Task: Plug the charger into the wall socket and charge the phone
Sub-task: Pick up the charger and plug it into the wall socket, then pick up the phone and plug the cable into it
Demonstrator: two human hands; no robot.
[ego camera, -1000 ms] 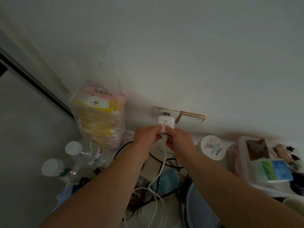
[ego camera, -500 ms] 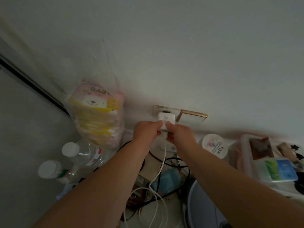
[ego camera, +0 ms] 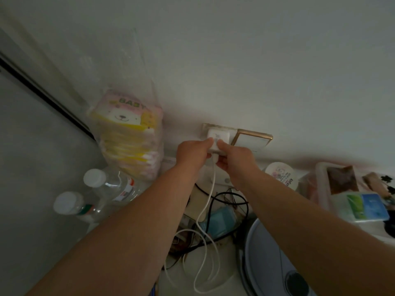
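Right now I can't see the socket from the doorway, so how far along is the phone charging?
Done: the white cable is already fitted to the charger. In hand: the left hand and right hand press the charger against the wall socket; whether it is fully seated I cannot tell. Left: connecting the phone, which is not identifiable here.

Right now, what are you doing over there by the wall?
A person is pressing a white charger against the wall socket, with the left hand and right hand both holding it. Whether it is pushed fully in cannot be told. Its white cable hangs down and loops over the cluttered surface below. No phone can be made out yet.
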